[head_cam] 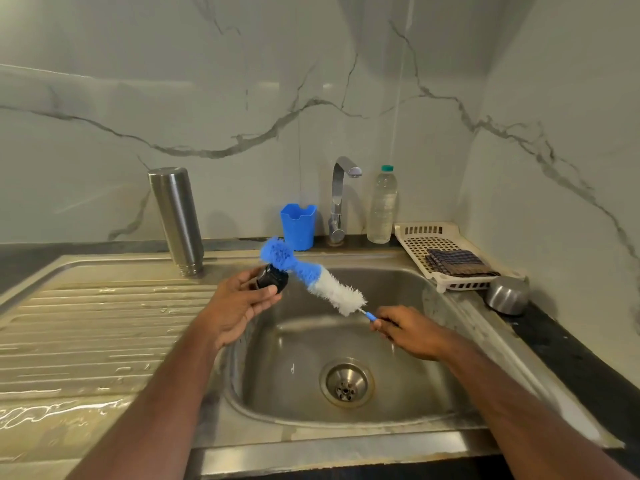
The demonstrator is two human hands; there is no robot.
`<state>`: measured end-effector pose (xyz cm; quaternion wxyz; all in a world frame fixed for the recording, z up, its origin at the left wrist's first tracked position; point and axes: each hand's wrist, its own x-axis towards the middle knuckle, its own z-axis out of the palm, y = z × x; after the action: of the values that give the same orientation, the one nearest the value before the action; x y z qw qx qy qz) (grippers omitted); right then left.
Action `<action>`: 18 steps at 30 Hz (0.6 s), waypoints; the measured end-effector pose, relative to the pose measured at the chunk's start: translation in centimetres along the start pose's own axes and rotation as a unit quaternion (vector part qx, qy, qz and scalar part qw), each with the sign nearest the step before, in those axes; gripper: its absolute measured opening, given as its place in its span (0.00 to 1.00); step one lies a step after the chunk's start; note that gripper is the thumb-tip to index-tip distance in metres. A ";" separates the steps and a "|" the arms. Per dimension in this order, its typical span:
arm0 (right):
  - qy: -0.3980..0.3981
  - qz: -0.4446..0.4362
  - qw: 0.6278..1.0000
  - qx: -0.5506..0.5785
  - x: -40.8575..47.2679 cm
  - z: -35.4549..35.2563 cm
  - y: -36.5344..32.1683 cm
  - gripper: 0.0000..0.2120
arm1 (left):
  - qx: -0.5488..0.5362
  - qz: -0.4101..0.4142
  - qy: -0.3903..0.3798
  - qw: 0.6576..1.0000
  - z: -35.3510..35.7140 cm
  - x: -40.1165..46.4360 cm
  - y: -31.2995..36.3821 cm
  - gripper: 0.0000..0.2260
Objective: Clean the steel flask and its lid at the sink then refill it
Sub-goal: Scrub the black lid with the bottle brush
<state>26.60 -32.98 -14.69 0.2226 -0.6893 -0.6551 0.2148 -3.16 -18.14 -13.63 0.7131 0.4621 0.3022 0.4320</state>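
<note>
The steel flask (178,220) stands upside down on the wet drainboard (86,327), left of the sink (287,386). My left hand (235,308) holds the black lid (272,279) over the sink's left rim. My right hand (408,329) grips the blue handle of a bottle brush (311,275). The brush's blue and white bristles slant up to the left, and the blue tip presses against the lid.
Behind the sink stand a blue plastic holder (298,226), a steel tap (341,199) and a clear water bottle (382,206). At the right, a white rack (446,244) holds a folded cloth (457,262); a steel bowl (507,294) lies upside down on the dark counter.
</note>
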 end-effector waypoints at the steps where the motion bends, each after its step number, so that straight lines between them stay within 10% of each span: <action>1: 0.010 0.003 1.000 0.006 0.0 0.2 0.0 0.10 | -0.006 0.003 -0.001 1.000 0.0 0.1 0.1 0.31; 18: 0.073 -0.008 0.997 -0.001 0.4 -0.1 1.1 0.15 | 0.082 0.127 0.117 0.981 -0.3 0.0 1.1 0.18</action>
<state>27.52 -32.65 -15.25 0.2709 -0.6984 -0.6426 0.1610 -3.76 -17.82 -12.75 0.5715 0.5002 0.3568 0.5440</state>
